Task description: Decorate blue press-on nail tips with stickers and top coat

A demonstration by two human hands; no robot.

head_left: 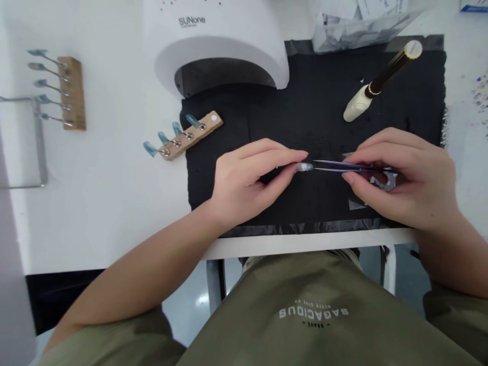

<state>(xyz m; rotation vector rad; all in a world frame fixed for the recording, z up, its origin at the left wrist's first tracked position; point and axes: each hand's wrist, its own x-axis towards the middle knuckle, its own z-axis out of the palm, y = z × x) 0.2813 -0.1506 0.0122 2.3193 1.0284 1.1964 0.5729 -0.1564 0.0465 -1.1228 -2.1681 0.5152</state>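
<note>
While the left hand (249, 180) pinches a small nail tip (304, 166) just right of centre, the right hand (412, 175) grips tweezers (353, 165), slightly parted and pointing at it; whether they touch it cannot be told. A dark-capped cream bottle (358, 104) is at upper right on the black mat (267, 122).

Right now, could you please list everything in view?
Lamp: one, white, top
Table: one, white, underneath
Mat: one, black, tabletop
Wooden blocks: two, brown, left
Nail tips: nine, bluish, on blocks
Held tip: one, greyish, left hand
Tweezers: one, purplish, right hand
Film: some, silvery, near tweezers
Bottle: one, cream-black, on mat
Paper bin: one, clear, top right
Bits: many, multicoloured, right
Wire frame: one, grey, left
Shirt: one, olive, bottom
Left hand: one, bare, centre
Right hand: one, bare, right
</note>
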